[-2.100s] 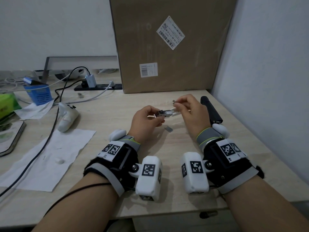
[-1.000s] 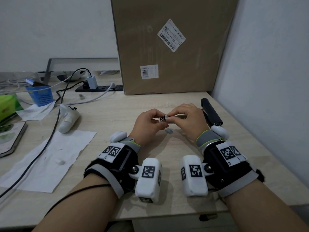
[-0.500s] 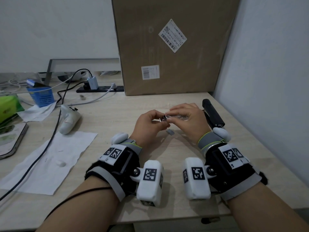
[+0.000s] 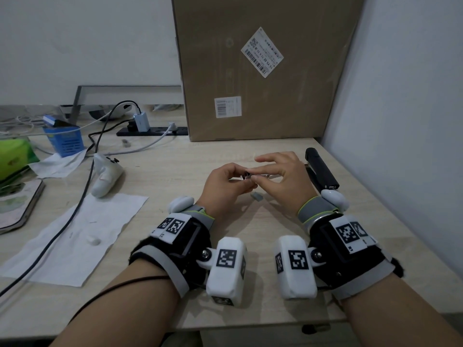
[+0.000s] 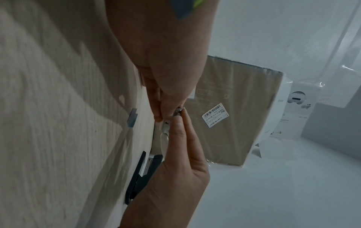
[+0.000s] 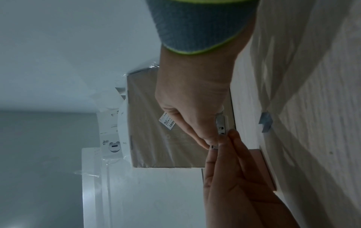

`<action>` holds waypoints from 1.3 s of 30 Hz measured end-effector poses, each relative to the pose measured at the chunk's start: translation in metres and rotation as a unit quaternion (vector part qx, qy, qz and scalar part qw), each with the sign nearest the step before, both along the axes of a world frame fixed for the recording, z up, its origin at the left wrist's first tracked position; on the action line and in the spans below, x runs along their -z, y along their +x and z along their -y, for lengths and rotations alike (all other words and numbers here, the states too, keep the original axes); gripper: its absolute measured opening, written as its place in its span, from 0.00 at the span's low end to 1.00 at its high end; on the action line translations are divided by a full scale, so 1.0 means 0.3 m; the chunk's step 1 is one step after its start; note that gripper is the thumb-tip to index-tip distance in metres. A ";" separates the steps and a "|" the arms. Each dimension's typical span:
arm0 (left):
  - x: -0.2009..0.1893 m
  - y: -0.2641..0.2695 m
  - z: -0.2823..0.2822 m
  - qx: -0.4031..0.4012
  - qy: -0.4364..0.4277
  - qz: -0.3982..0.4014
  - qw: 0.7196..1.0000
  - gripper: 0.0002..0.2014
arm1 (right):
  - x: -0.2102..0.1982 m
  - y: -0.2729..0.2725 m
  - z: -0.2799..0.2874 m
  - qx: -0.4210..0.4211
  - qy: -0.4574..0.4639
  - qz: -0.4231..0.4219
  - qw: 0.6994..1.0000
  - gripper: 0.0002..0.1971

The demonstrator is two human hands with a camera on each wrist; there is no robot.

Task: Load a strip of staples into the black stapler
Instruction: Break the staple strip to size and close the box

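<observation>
Both hands hold a slim silver metal piece (image 4: 260,175) with a small hole in it just above the desk; it looks like the stapler's staple rail. My left hand (image 4: 245,177) pinches its dark left end, also seen in the left wrist view (image 5: 176,111). My right hand (image 4: 254,177) pinches it from the right, its other fingers spread above the piece (image 6: 221,123). The black stapler (image 4: 322,172) lies at the right by the wall, behind my right hand. A short grey staple strip (image 4: 256,196) lies on the desk below my hands.
A large cardboard box (image 4: 263,71) stands at the back, against the wall. A white controller (image 4: 106,176), black cables (image 4: 82,194) and a paper sheet (image 4: 82,236) lie at the left. A blue box (image 4: 65,141) and a power strip (image 4: 152,131) are at the back left.
The hands have closed together on the metal piece. My right hand has slid left along it, and its upper fingers have spread out straight.
</observation>
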State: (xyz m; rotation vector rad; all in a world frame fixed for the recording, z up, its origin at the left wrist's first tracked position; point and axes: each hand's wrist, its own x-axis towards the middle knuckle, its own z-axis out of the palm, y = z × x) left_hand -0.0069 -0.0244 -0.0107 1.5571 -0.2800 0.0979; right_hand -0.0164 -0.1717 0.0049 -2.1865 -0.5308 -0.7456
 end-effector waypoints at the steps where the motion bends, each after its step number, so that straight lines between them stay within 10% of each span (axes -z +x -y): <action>1: -0.001 -0.002 0.000 0.001 -0.004 -0.004 1.000 0.11 | 0.000 0.000 0.002 0.003 -0.005 0.003 1.000 0.10; 39: -0.029 -0.018 -0.050 0.087 0.062 -0.010 0.994 0.12 | -0.024 -0.024 -0.004 -0.052 -0.082 -0.076 0.992 0.09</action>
